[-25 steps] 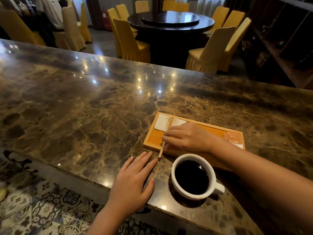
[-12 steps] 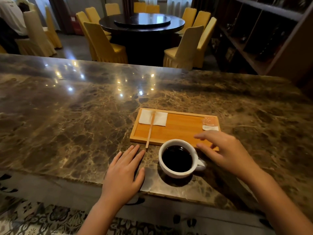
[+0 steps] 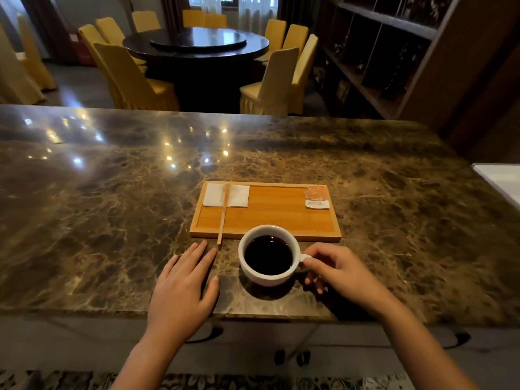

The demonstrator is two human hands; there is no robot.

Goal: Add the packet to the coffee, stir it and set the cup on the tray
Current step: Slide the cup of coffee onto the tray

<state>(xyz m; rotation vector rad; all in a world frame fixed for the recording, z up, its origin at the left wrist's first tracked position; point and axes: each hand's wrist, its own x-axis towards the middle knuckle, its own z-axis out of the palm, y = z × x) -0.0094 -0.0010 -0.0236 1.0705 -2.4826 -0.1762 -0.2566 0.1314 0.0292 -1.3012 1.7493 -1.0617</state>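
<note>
A person stands at a marble counter [image 3: 112, 220] with a white cup [image 3: 268, 256] of black coffee [image 3: 267, 254] set close to the near edge, just in front of a wooden tray [image 3: 267, 218]. The right hand [image 3: 337, 273] closes its fingers [image 3: 311, 264] around the cup's handle, apparently to steady or turn it within easy reach, while the left hand [image 3: 183, 288] lies flat and spread on the stone beside the cup, holding nothing, likely bracing the body. The orange packet [image 3: 317, 197], the item due to go into the coffee, lies unopened in the tray's far right corner. A wooden stir stick [image 3: 222, 218] rests across a white napkin [image 3: 226, 195] at the tray's far left, its near end overhanging the rim toward the left hand, handy for pickup. The tray's middle is bare, leaving room for the cup. Judging by the sealed packet and idle stick, the task has barely begun. Yellow-covered chairs [image 3: 270, 83] ring a dark round table [image 3: 197, 43] beyond.
</note>
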